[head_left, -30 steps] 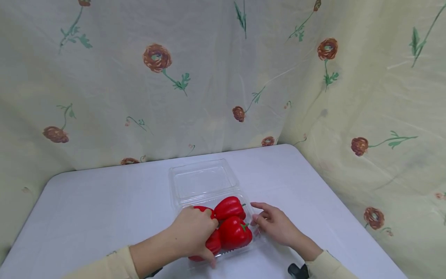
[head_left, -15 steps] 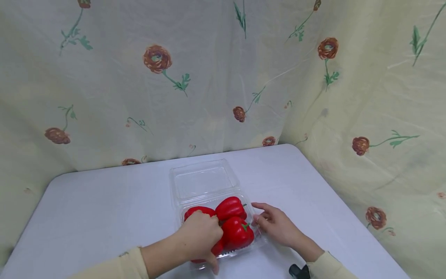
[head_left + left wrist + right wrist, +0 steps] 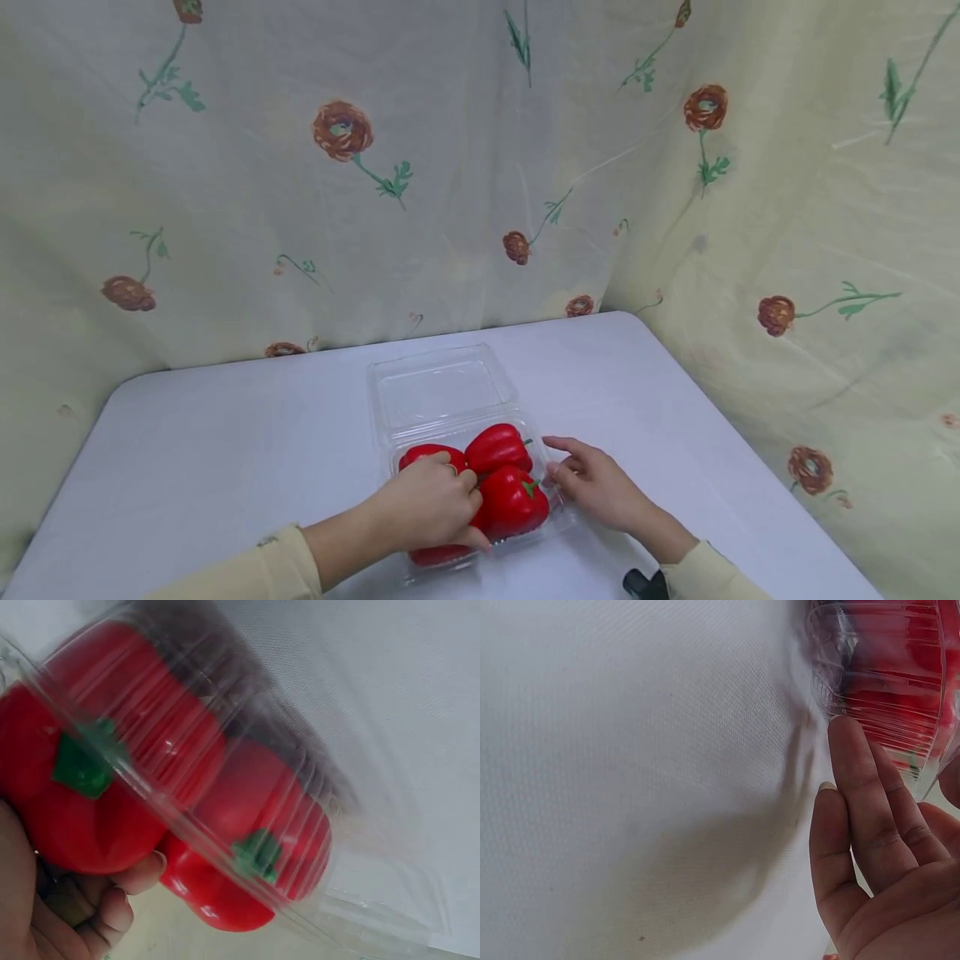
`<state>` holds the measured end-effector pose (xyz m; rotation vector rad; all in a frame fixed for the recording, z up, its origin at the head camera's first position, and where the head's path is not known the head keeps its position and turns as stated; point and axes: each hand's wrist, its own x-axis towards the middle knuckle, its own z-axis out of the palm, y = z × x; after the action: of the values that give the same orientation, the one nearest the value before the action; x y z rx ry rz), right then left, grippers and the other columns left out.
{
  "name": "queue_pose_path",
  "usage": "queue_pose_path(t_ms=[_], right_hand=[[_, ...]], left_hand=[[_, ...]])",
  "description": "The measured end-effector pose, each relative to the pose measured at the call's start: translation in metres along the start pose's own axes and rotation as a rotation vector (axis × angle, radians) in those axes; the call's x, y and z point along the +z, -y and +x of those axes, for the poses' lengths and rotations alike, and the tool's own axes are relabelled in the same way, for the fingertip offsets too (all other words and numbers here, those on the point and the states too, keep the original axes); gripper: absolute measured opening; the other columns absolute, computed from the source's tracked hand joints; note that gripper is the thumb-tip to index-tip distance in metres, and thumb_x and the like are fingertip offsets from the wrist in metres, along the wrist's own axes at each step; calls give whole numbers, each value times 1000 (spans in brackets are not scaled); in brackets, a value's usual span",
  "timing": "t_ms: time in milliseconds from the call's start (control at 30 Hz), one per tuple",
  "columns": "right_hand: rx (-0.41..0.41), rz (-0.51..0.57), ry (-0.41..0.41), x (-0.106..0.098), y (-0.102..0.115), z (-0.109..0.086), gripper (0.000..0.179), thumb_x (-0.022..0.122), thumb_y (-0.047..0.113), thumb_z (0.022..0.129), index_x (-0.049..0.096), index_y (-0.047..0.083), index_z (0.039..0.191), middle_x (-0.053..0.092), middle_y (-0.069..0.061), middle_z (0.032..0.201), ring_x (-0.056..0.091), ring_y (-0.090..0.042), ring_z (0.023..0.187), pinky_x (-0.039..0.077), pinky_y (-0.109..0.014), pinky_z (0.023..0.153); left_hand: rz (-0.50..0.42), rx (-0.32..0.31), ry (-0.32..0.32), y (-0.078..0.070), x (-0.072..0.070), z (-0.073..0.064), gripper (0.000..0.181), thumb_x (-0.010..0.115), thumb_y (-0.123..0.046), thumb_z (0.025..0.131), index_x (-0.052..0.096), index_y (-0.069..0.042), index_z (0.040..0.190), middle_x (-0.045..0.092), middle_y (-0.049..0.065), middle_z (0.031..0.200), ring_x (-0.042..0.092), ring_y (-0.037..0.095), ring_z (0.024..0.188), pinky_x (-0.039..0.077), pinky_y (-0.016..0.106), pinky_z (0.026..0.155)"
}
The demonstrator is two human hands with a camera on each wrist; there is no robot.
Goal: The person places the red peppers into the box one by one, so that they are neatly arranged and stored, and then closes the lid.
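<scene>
White table (image 3: 225, 450), floral curtain (image 3: 337, 167) behind. My left hand (image 3: 431, 508) grips a red pepper (image 3: 442, 552) in the clear box (image 3: 558, 512) near the table's front edge; my right hand (image 3: 592, 483), fingers straight, steadies its side.

Four red peppers (image 3: 495, 479) in an open clear box (image 3: 558, 517)

The box sits on the near middle of the table, its hinged lid (image 3: 438, 387) lying flat on the far side. The glossy peppers with green stems fill it in two rows: two far, two near. The near left one (image 3: 438, 554) is mostly hidden; the near right one (image 3: 513, 502) lies with its stem pointing right.
</scene>
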<state>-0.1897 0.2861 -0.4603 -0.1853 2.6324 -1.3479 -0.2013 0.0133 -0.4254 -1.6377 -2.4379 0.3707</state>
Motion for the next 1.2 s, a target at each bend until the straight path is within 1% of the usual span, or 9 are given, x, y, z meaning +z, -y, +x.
queue_pose_path(t_ms=[100,200,300,400,500,633,733,933,1200], right_hand=[[9,1,0,0,0,0,47,60,21,100,49,8,143,70,-3,97,65,-18,81,56,-28,73],[16,2,0,0,0,-1,47,60,22,99,49,8,143,70,-3,97,65,-18,81,57,-28,73],[11,4,5,0,-1,-1,47,60,21,100,49,7,143,71,-4,97,66,-18,81,57,-28,73],[2,0,14,0,-2,-1,47,59,21,100,48,7,143,71,-5,98,66,-19,82,56,-28,73],[-1,-12,17,0,-3,0,47,60,21,100,48,7,143,71,-4,99,66,-18,82,57,-28,74],[4,-28,11,-1,-2,1,47,61,22,99,49,9,143,71,-2,98,66,-17,83,57,-29,74],[8,-29,10,-1,-1,1,47,61,22,99,50,10,143,71,-2,97,66,-17,83,57,-29,75],[14,-20,12,-2,-1,1,47,61,23,99,50,10,143,71,-2,97,65,-18,82,56,-28,73],[3,-12,24,-3,-3,0,47,60,23,100,49,9,143,71,-3,98,66,-19,81,56,-27,72]], left_hand=[[20,9,-21,-1,3,2,47,60,-68,85,76,-25,96,71,-8,89,62,5,75,50,19,73],[39,2,-28,-1,5,3,47,59,-68,86,76,-25,96,72,-8,89,63,6,76,50,20,74],[25,-30,-18,-1,5,1,49,58,-69,85,75,-26,98,71,-7,91,64,7,77,52,23,76],[-15,-72,-5,1,3,-2,50,59,-70,85,74,-26,100,71,-7,93,64,9,78,54,27,79],[-46,-97,-39,7,2,-5,49,58,-69,86,73,-25,99,70,-6,91,65,10,77,56,30,80],[-108,-137,-122,22,1,-9,44,59,-64,89,73,-22,94,68,-5,83,66,11,74,58,33,78],[-156,-197,-155,39,1,-14,39,63,-58,89,72,-20,92,65,-4,77,64,12,70,58,34,75],[-157,-321,-188,69,7,-25,35,64,-53,90,70,-18,90,61,-4,74,60,12,66,57,31,69],[-217,-498,-175,101,27,-40,32,71,-44,87,72,-14,98,67,1,85,66,17,73,59,34,66]])
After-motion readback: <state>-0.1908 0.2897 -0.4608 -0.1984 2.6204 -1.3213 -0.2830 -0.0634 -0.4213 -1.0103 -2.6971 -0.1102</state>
